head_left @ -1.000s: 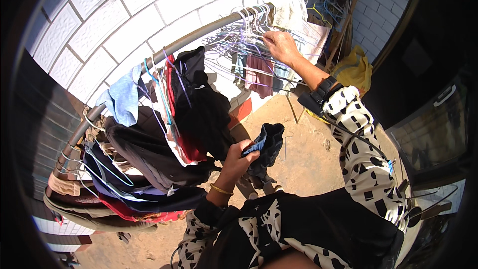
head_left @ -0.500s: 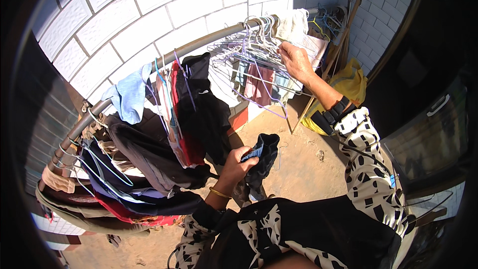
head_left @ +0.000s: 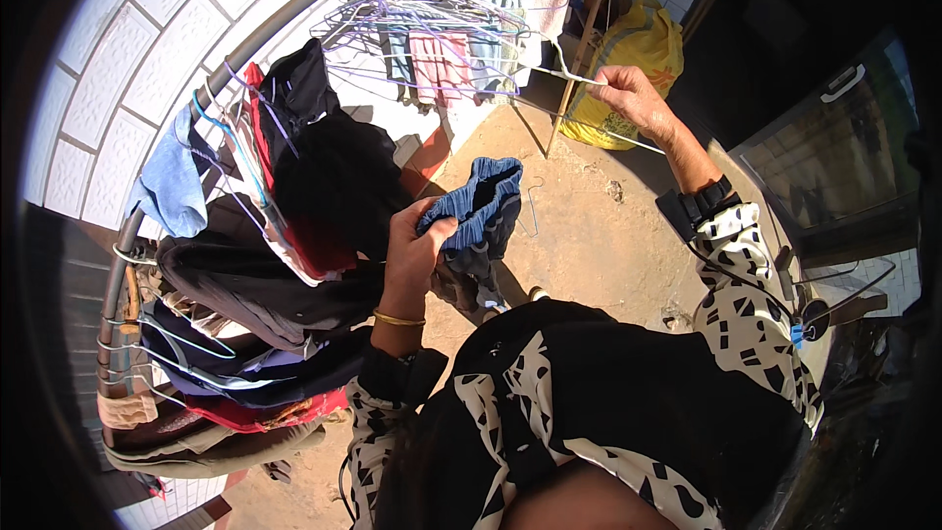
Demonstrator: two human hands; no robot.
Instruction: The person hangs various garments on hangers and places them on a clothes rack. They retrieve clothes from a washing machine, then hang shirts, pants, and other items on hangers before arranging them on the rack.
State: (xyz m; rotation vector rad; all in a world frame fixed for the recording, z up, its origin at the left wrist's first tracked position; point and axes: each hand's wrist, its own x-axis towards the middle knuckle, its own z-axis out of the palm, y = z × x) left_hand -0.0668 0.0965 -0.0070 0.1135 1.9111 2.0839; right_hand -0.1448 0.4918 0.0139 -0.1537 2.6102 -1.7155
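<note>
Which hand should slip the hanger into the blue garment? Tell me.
Probably the right hand: it already grips the wire hanger, off the rail. The left hand is full, clutching the blue garment.

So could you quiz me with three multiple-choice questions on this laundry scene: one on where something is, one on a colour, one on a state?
1. Where is the yellow plastic bag?
A. On the ground by the wall, beyond the right hand
B. Hung on the metal clothes rail
C. In the left hand

2. What colour is the bunched cloth garment in the left hand?
A. Yellow
B. Blue
C. White

3. What is the right hand doing?
A. Hanging open, touching nothing
B. Resting on the ground
C. Gripping a thin white wire hanger

Answers:
1. A: the bag sits on the dirt ground near the white tiled wall, past the raised right hand.
2. B: the fabric gripped by the fingers is blue.
3. C: the fingers are closed around the hanger's wire, beside the metal clothes rail.
</note>
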